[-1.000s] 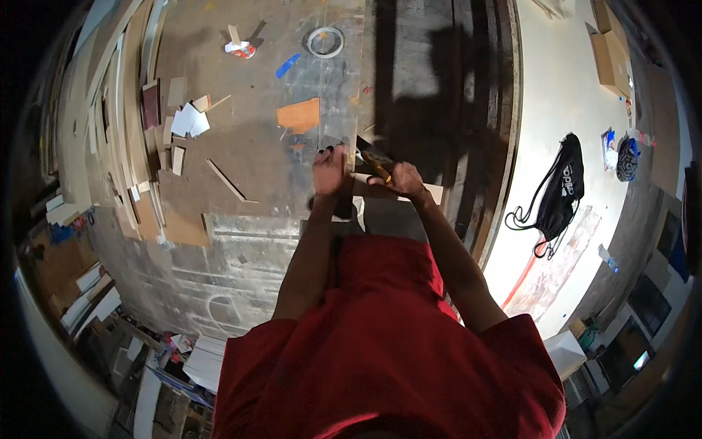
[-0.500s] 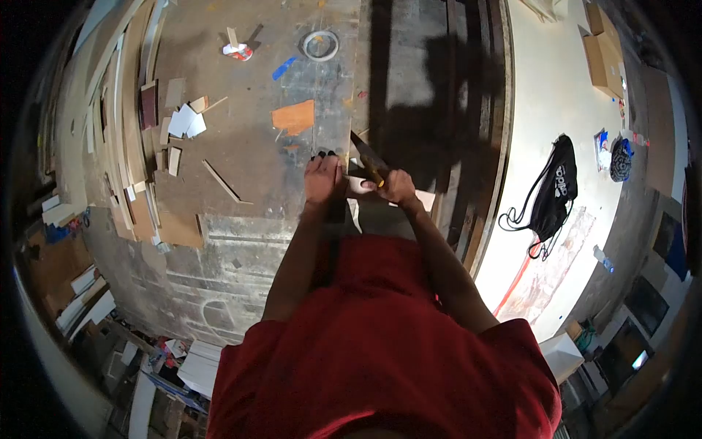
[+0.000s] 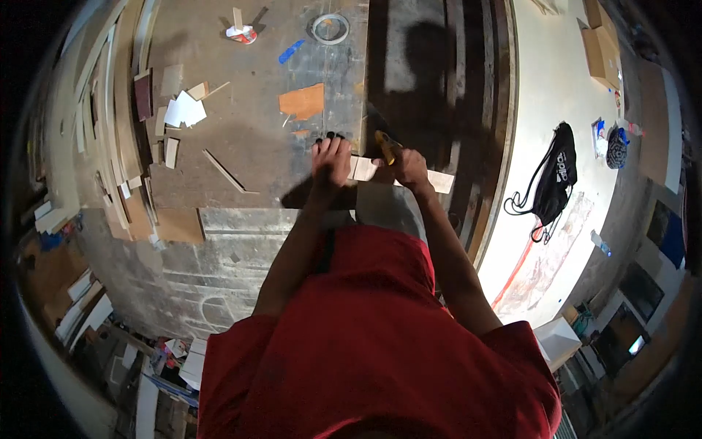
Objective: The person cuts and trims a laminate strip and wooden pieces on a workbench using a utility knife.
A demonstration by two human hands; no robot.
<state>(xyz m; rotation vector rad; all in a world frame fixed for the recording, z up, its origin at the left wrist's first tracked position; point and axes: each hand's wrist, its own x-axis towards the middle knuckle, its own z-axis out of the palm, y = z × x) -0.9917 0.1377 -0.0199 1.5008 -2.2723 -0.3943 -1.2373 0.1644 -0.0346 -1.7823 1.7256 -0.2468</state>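
Note:
My right hand [image 3: 412, 170] is closed around the yellow handle [image 3: 388, 148] of a handsaw. Its dark blade [image 3: 376, 117] points away from me and barely shows against the shadowed gap. Beneath that hand a pale wooden strip [image 3: 441, 181] lies crosswise, reaching out over the gap on the right. At the strip's left end my left hand [image 3: 332, 161] bears down by the table edge, fingers bent forward and dark at the tips. The palm hides how far the strip runs under it.
On the worktable [image 3: 248, 110] lie an orange-brown offcut [image 3: 301, 101], white pieces [image 3: 185, 110], a thin stick [image 3: 225, 171], a ring [image 3: 330, 29] and a red-white can [image 3: 242, 35]. Long boards [image 3: 110, 95] line the left. A black drawstring bag [image 3: 556, 175] lies on the white panel [image 3: 537, 80].
The saw and my right hand have moved slightly right and toward the far side, the handle now more upright. More of the wooden strip shows. The view has shifted slightly.

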